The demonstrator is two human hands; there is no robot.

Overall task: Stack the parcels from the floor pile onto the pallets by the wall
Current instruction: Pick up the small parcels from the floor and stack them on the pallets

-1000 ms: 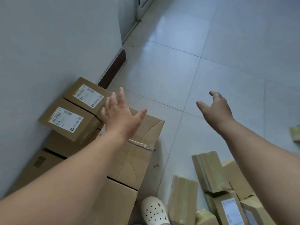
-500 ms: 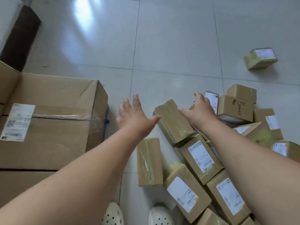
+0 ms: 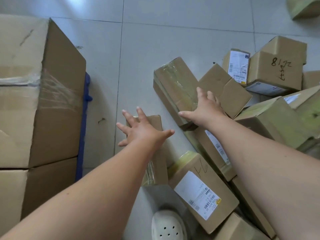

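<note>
White perforated clog (image 3: 168, 226), pale tiled floor (image 3: 173, 37)

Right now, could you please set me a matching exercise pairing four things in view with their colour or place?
Things:
1 pallet
2 shoe
3 scribbled box
4 right hand

Descriptions:
A white, bottom edge of view
B upper right of view
C blue, at the cartons' edge
D over the taped parcel

Pairs: 1-C; 2-A; 3-B; 4-D.

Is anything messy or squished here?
Yes. The small parcels lie jumbled at all angles on the floor; a stray parcel sits apart, top right. The big carton has wrinkled tape.
</note>
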